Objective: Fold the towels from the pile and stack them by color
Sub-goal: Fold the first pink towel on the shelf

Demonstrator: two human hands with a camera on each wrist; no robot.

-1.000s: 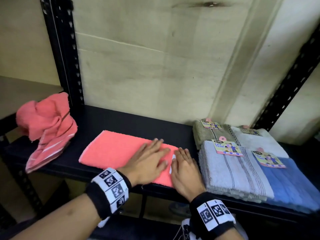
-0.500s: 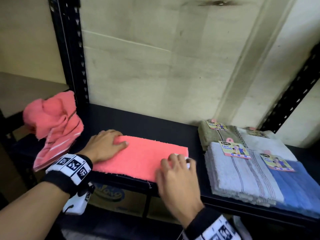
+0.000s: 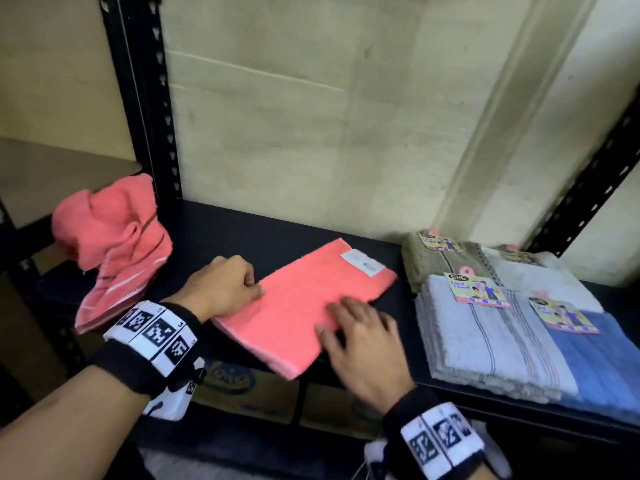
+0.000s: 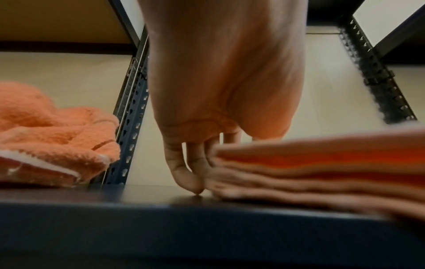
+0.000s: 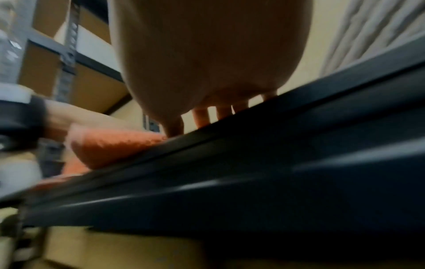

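Folded coral towel (image 3: 301, 306) lies skewed on the shelf (image 3: 242, 237), between crumpled coral pile (image 3: 110, 247) and the tagged folded stacks (image 3: 485, 327). Left hand (image 3: 221, 289) fingers curled, pinching the towel's left edge; right hand (image 3: 367, 344) fingers spread flat on its near corner. Step: squaring the fold. Next likely: place it as the coral stack, then take a towel from the pile.

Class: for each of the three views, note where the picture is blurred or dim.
Head view: mostly sharp, right hand slightly motion-smeared. Left wrist view: folded coral towel blurs toward the right edge, the shelf front dark. Right wrist view: blurred throughout, the shelf edge streaked, the palm dim.
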